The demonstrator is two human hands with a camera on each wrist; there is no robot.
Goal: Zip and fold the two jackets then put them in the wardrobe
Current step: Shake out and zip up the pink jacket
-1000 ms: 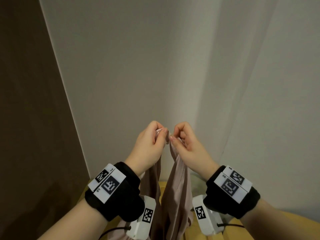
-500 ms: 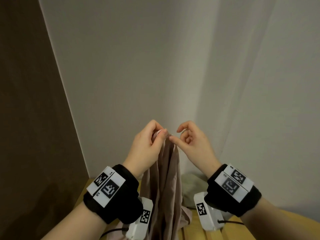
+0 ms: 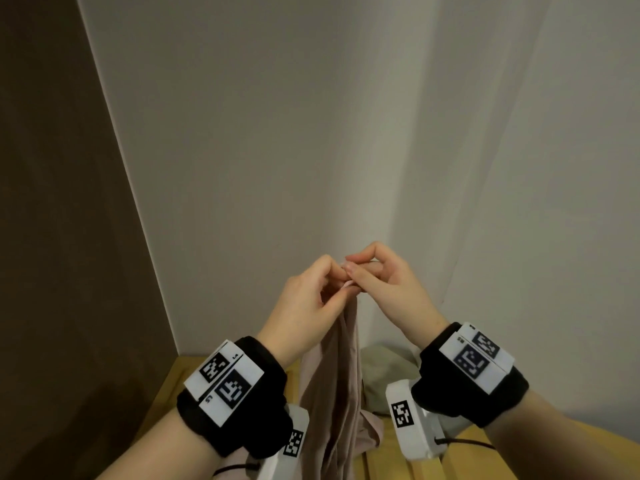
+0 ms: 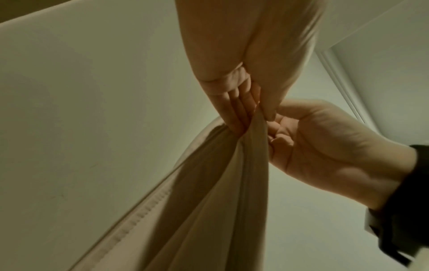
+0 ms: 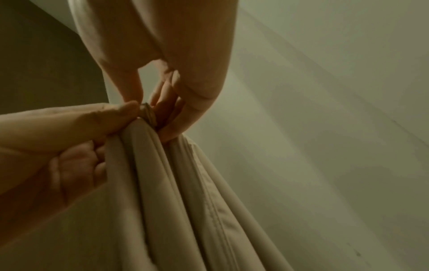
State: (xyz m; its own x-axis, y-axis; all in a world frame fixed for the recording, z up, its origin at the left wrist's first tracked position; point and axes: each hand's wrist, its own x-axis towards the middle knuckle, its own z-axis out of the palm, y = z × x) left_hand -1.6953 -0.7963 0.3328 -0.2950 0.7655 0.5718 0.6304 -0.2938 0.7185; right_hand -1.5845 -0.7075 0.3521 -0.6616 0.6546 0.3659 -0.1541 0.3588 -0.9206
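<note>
In the head view, a pinkish-beige jacket (image 3: 334, 386) is held up by its top edge above a wooden counter (image 3: 388, 462), pinched by the left hand (image 3: 304, 306) and the right hand (image 3: 388, 285), fingertips together. A second, greenish jacket (image 3: 384, 368) lies behind on the counter.

In the left wrist view, the fabric is seen gathered between curled fingers (image 4: 234, 108).

In the right wrist view, a metal zipper piece (image 5: 147, 111) is seen at the pinch.

A plain pale grey wall (image 3: 242, 150) meets a second pale wall (image 3: 519, 168) in a corner. A dark brown flat panel (image 3: 52, 237) stands at the left. Below lies a light wooden slatted tabletop (image 3: 388, 462).
</note>
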